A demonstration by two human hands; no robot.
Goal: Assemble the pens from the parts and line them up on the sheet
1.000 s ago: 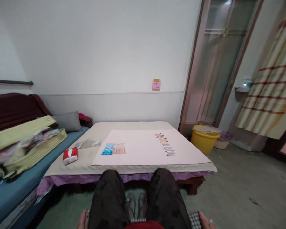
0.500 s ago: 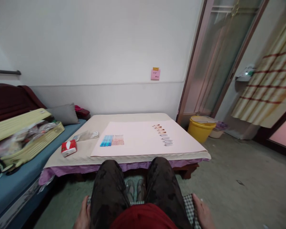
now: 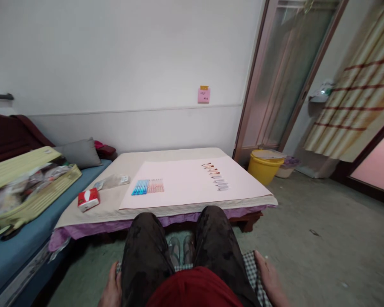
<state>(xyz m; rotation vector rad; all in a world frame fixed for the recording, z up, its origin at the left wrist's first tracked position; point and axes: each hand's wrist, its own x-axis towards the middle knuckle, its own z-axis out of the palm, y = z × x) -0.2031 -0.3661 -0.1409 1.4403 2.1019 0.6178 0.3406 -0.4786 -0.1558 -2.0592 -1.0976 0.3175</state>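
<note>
Seated position, viewed over the person's own knees.

Left hand [image 3: 110, 291]: at the outer side of the left thigh, fingers pointing forward, at the left edge of the checked cushion [image 3: 250, 266] the person sits on. The thigh and the frame edge cover part of it, so I cannot tell how wide the grip is.

Right hand [image 3: 269, 277]: lying flat on the right edge of the same cushion, just beside the right thigh. Grip wide and relaxed, nothing in it.

Checked cushion: under the person, showing on both sides of the dark trousers [image 3: 147, 256].

Ahead, well apart from both hands, is a low bench [image 3: 131, 162] under a beige cloth. On it:
- a pink sheet [image 3: 185, 183] over the middle and right
- on the sheet's left part, a tight row of blue and pink pens [image 3: 147, 186]
- on its right part, a line of small items [image 3: 215, 176] running front to back, too small to identify
- off the sheet to the left, a red tissue pack [image 3: 88, 199] and a clear bag [image 3: 112, 182]

Surroundings: a yellow bucket [image 3: 263, 166] on the floor right of the bench; a blue sofa [image 3: 16, 251] on the left carrying an open yellow suitcase [image 3: 28, 187].
</note>
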